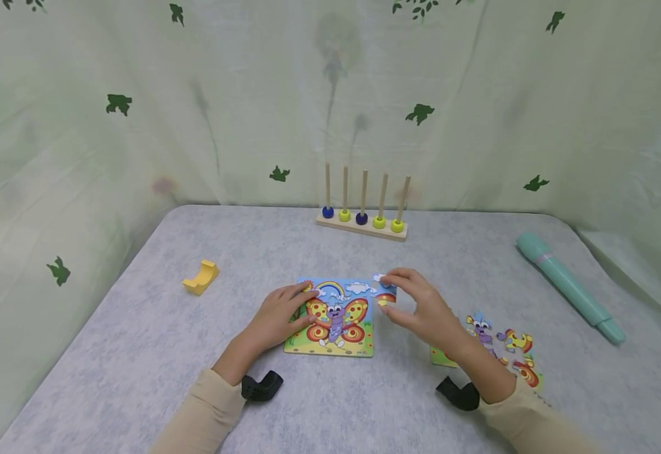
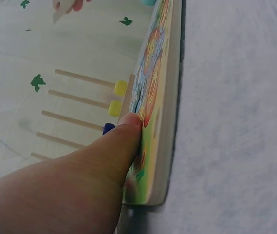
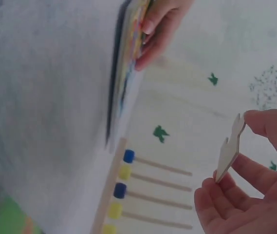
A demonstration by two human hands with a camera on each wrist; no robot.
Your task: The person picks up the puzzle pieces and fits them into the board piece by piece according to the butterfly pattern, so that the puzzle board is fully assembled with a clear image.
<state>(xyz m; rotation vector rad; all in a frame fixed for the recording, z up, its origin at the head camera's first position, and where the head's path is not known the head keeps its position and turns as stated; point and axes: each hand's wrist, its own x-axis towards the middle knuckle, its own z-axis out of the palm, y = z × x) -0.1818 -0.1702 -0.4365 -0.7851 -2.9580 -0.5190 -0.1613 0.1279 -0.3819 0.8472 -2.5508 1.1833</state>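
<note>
A square butterfly picture board (image 1: 336, 321) lies on the table in front of the person. The left hand (image 1: 278, 317) rests on its left edge, fingers on the picture; in the left wrist view the thumb of the left hand (image 2: 94, 156) lies along the board's side (image 2: 163, 122). Between thumb and fingers the right hand (image 1: 423, 309) pinches a puzzle piece (image 1: 387, 294) showing sky and a bit of rainbow, at the board's upper right corner. The right wrist view shows the piece (image 3: 231, 148) edge-on in the right hand (image 3: 255, 185), raised off the table.
Loose puzzle pieces (image 1: 516, 340) lie on a second board (image 1: 441, 358), partly under the right forearm. A wooden peg stand with beads (image 1: 364, 227) is at the back. A yellow curved block (image 1: 201, 278) lies left, a teal microphone-shaped object (image 1: 571, 287) right.
</note>
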